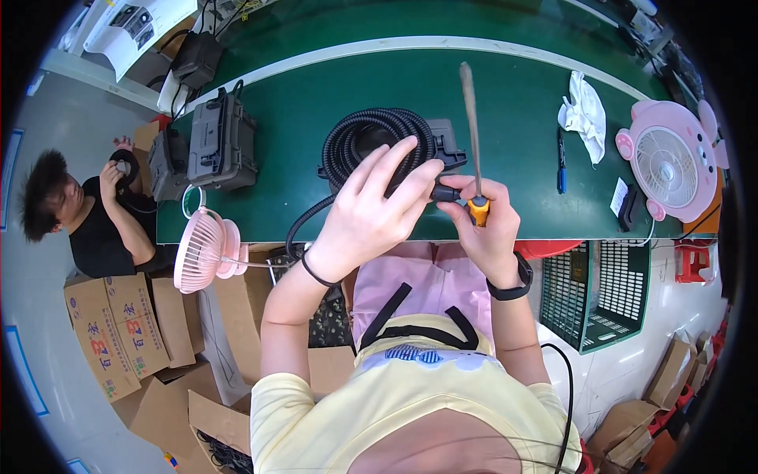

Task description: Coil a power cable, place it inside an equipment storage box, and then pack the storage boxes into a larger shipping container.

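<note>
My left hand [371,213] pinches the black end fitting [444,193] of a black corrugated hose [371,136] that lies coiled on the green table [316,103]. My right hand [483,225] also holds that fitting and grips a screwdriver [472,134] with an orange handle, its shaft pointing away from me. A black part [446,142] lies under the coil. A black band sits on my right wrist, a thin one on my left.
A dark grey housing [221,142] and a pink clip fan [204,249] sit at the table's left. A pink desk fan [669,162], white cloth [586,110] and pen [560,162] lie at right. A green crate [608,292] and cardboard boxes [118,332] stand on the floor. Another person [87,213] sits at left.
</note>
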`<action>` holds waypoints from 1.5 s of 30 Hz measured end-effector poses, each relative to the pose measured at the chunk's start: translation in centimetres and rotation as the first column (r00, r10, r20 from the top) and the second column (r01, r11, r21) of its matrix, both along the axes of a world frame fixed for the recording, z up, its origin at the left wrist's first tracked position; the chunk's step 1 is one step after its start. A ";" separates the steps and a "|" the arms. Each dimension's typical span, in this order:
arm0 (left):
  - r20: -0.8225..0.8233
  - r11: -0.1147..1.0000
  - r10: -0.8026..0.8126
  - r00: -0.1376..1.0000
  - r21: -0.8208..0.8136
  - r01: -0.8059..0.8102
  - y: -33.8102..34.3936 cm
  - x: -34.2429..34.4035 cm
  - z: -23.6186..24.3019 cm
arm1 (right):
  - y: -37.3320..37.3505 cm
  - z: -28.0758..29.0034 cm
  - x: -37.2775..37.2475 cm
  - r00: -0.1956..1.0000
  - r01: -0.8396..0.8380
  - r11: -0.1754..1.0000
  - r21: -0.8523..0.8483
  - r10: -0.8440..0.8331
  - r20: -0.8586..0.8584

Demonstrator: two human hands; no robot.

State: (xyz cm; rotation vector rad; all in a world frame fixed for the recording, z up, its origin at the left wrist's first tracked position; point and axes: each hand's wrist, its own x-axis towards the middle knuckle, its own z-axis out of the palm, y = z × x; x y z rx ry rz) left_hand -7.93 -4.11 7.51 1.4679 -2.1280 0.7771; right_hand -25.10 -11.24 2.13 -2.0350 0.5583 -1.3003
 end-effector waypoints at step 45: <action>0.097 0.970 -0.072 0.993 -0.225 0.093 1.3 0.0 -3.5 | 3.1 0.0 0.9 0.983 -0.131 0.783 0.609 0.025 0.180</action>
